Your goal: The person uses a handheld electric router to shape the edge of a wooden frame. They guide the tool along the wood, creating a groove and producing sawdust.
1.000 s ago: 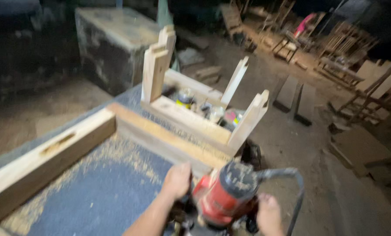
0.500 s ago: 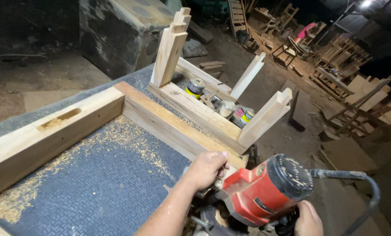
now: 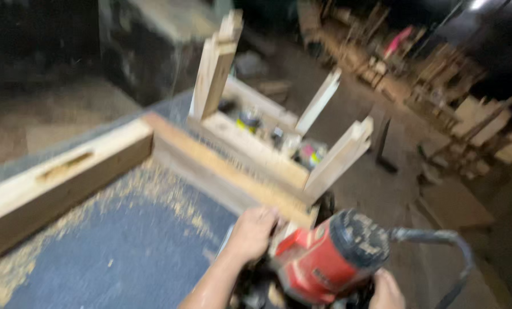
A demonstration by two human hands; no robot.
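Here both hands, left hand [image 3: 254,230] and right hand [image 3: 385,290], grip the red router [image 3: 330,260].

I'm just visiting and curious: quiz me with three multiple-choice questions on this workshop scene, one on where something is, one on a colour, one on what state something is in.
1. Where does the sawdust lie?
A. on the blue work surface
B. in a bucket
C. on a shelf

2. What colour is the power tool body?
A. green
B. red
C. yellow

3. How is the power tool held?
A. lying untouched
B. by one hand only
C. by both hands

Answers:
1 A, pale dust is scattered over the blue surface beside the wooden beam.
2 B, its housing is red with a dark cap.
3 C, the left hand and right hand are both on it.
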